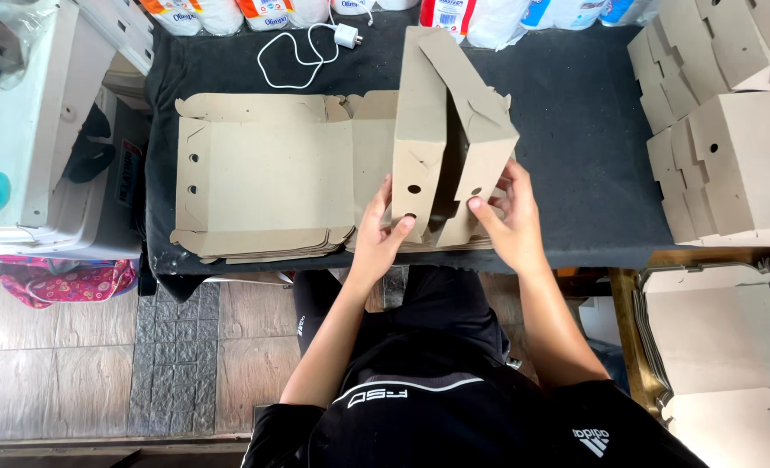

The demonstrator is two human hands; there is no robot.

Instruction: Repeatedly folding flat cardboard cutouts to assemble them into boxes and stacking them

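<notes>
— What is hidden or cut off?

— The inside of the half-folded cardboard box (450,130) is lost in shadow between its two raised panels. The stack of folded boxes (731,147) at the worktop's right edge is cut by the frame, as are the white packages (480,17) along the far edge. The fingertips of the right hand (511,221) are partly tucked behind a flap.

— How is the box lying?

— It is held near the middle of the near edge of the black worktop (575,130), on top of a flat stack of unfolded blanks (264,173). Its long axis runs from the near edge towards the far edge, with the panels stood upright and the round holes at the near end.

— And the hands?

— The left hand (381,230) is closed on the near end of the left panel, thumb over its edge. The right hand is pressed against the right panel's near end, fingers curled on the flap.

— What room is left?

— Bare cloth is seen between the box and the right-hand stack. A white charger cable (303,52) lies towards the far edge. The blanks overhang the near edge slightly.
</notes>
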